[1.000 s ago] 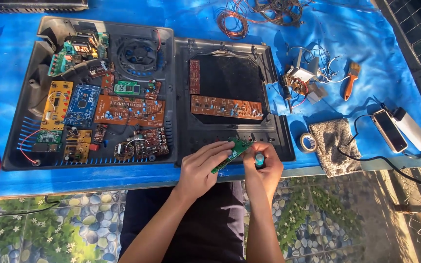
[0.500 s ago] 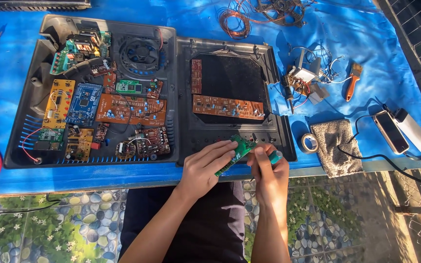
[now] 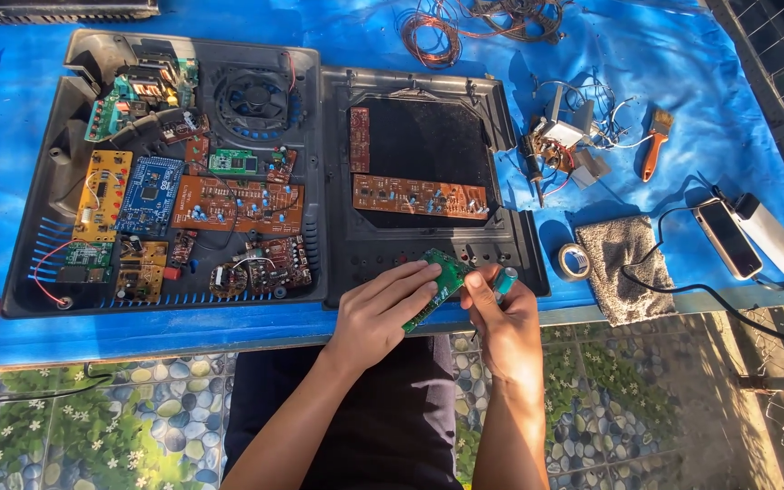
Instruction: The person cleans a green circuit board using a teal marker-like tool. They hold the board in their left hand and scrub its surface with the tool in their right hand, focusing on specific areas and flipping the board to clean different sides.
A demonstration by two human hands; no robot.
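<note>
My left hand [image 3: 381, 307] holds a small green circuit board [image 3: 437, 287] at the near edge of the table, fingers laid along its top. My right hand [image 3: 504, 313] is closed around a tool with a teal handle [image 3: 504, 279], its upper end beside the board's right side; the tip is hidden. Both hands hover over the front rim of a black open appliance casing [image 3: 519, 263]. That right half carries a long brown circuit board [image 3: 419, 195].
The left casing half [image 3: 47, 181] holds several coloured circuit boards and a fan [image 3: 251, 93]. To the right lie a tape roll [image 3: 574, 261], grey cloth [image 3: 628, 263], phone [image 3: 727, 238], white power bank [image 3: 770, 232], orange-handled brush [image 3: 653, 142] and wire tangles [image 3: 433, 36] on blue sheeting.
My right hand has shifted slightly right and lower with the tool; the green board has stayed in my left hand with little movement.
</note>
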